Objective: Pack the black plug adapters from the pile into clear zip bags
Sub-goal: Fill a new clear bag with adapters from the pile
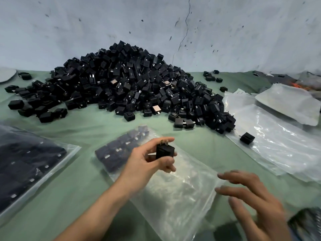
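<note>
- Left hand — thumb and fingers pinch one black plug adapter, prongs up, above the part-filled zip bag.
- Right hand — fingers straight, holding nothing, blurred, over that bag's near right edge.
- Pile of adapters — on the green cloth, against the wall.
- Full bag — far left.
- Empty bags — right, one loose adapter on top.

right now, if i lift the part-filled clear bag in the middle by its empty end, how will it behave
Probably floppy: the bag is thin, wrinkled film lying flat. Likely end-heavy, since its adapters crowd the far end and would sag or slide. Its glossy surface may be slippery.
</note>
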Tool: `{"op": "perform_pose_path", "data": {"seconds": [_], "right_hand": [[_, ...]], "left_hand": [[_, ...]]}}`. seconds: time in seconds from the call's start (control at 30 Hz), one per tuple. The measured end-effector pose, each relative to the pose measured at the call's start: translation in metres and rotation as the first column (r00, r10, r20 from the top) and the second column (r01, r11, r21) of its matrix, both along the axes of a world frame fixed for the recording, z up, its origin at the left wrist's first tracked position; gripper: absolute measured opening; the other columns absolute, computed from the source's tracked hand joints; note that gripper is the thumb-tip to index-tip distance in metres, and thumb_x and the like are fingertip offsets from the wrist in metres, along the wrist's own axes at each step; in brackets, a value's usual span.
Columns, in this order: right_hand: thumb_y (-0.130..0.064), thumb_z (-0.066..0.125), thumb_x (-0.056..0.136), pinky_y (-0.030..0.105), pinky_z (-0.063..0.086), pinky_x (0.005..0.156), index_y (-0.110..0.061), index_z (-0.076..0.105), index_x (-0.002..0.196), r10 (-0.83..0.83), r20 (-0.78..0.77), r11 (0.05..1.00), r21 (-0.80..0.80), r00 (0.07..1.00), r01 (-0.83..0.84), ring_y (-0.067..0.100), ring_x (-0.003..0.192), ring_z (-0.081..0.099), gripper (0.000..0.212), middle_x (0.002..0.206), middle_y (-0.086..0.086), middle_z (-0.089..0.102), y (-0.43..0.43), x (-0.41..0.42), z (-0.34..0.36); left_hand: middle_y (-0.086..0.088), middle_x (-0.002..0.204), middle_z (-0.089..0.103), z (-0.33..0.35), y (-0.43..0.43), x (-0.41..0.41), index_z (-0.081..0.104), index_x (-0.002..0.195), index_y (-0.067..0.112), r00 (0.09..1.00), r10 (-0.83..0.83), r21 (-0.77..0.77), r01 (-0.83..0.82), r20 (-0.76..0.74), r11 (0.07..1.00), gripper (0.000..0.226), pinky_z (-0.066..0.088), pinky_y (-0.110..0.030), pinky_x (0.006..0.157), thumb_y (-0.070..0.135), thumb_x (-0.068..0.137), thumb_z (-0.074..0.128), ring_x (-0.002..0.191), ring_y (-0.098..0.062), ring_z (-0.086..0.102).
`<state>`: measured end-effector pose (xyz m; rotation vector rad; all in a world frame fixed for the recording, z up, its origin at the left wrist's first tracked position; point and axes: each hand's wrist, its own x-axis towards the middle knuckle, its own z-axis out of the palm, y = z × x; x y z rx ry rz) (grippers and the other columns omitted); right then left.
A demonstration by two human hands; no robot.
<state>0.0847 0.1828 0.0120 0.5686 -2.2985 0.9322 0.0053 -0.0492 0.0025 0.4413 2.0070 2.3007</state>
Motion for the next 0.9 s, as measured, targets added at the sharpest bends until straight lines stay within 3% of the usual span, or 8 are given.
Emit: {"op": "perform_pose_path", "data": {"seconds": [0.1,0.2,0.37,0.5,0.63,0.7,0.8,0.9], "right_hand": [[-0.028,0.052,0.088,0.033,0.046,0.091,-0.017,0.074,0.097,0.136,0.034,0.99,0.018,0.99,-0.137,0.023,0.117,0.054,0.026,0.128,0.006,0.058,-0.032,-0.009,-0.002],[-0.028,0.055,0.088,0.036,0.04,0.101,-0.025,0.072,0.107,0.205,0.142,0.976,-0.109,0.968,-0.191,0.019,0.13,0.045,0.026,0.138,-0.002,0.052,-0.054,-0.019,-0.005],[-0.036,0.053,0.088,0.036,0.031,0.11,-0.041,0.069,0.111,0.377,0.314,0.863,-0.461,0.871,-0.207,0.01,0.137,0.035,0.028,0.137,-0.018,0.05,-0.066,-0.025,-0.008],[-0.04,0.051,0.09,0.03,0.025,0.111,-0.046,0.069,0.108,0.377,0.369,0.872,-0.451,0.85,-0.191,0.001,0.138,0.029,0.026,0.134,-0.026,0.05,-0.065,-0.03,-0.008],[-0.034,0.048,0.088,0.017,0.026,0.108,-0.047,0.069,0.104,0.391,0.402,0.865,-0.469,0.828,-0.181,-0.004,0.135,0.03,0.03,0.127,-0.029,0.053,-0.06,-0.031,-0.01],[-0.036,0.047,0.088,0.009,0.026,0.105,-0.048,0.069,0.104,0.396,0.412,0.866,-0.465,0.821,-0.184,-0.005,0.134,0.031,0.03,0.124,-0.029,0.055,-0.06,-0.029,-0.009],[-0.044,0.046,0.085,0.014,0.031,0.105,-0.044,0.072,0.102,0.343,0.392,0.874,-0.466,0.854,-0.137,0.0,0.13,0.04,0.031,0.118,-0.021,0.061,-0.052,-0.024,-0.006],[-0.045,0.047,0.084,0.009,0.035,0.097,-0.043,0.074,0.096,0.211,0.341,0.906,-0.42,0.916,-0.052,-0.002,0.12,0.049,0.03,0.116,-0.021,0.062,-0.025,-0.014,-0.001]], "left_hand": [[-0.012,0.11,0.071,0.002,0.004,0.003,0.057,0.124,0.016,0.987,-0.137,0.117,0.126,0.088,0.985,0.045,0.055,-0.026,0.076,0.02,0.08,0.066,0.09,-0.034,0.071],[-0.017,0.12,0.066,0.004,0.004,0.005,0.045,0.113,0.01,0.964,-0.233,0.252,0.196,0.125,0.948,0.027,0.056,-0.031,0.077,0.023,0.093,0.056,0.093,-0.036,0.07],[-0.021,0.13,0.059,0.001,0.002,0.001,0.041,0.106,0.013,0.938,-0.321,0.374,0.253,0.132,0.893,0.024,0.053,-0.036,0.087,0.011,0.084,0.049,0.106,-0.043,0.063],[-0.02,0.137,0.053,-0.004,0.004,0.002,0.039,0.11,0.016,0.883,-0.441,0.422,0.344,0.157,0.839,0.039,0.049,-0.043,0.092,0.019,0.075,0.057,0.126,-0.056,0.042],[-0.013,0.142,0.051,-0.01,0.007,0.0,0.04,0.109,0.019,0.876,-0.456,0.43,0.354,0.159,0.831,0.039,0.049,-0.04,0.093,0.018,0.075,0.059,0.123,-0.043,0.052],[-0.009,0.144,0.05,-0.013,0.008,-0.001,0.039,0.111,0.02,0.883,-0.444,0.391,0.359,0.152,0.847,0.039,0.048,-0.044,0.098,0.021,0.077,0.058,0.119,-0.036,0.057],[-0.008,0.141,0.053,-0.017,0.011,0.003,0.036,0.123,0.019,0.924,-0.376,0.269,0.344,0.076,0.9,0.046,0.042,-0.049,0.105,0.028,0.082,0.054,0.12,-0.041,0.056],[-0.001,0.132,0.06,-0.011,0.006,0.008,0.042,0.119,0.02,0.979,-0.129,-0.05,0.122,-0.161,0.991,0.035,0.048,-0.032,0.096,0.034,0.088,0.052,0.109,-0.029,0.064]]}}
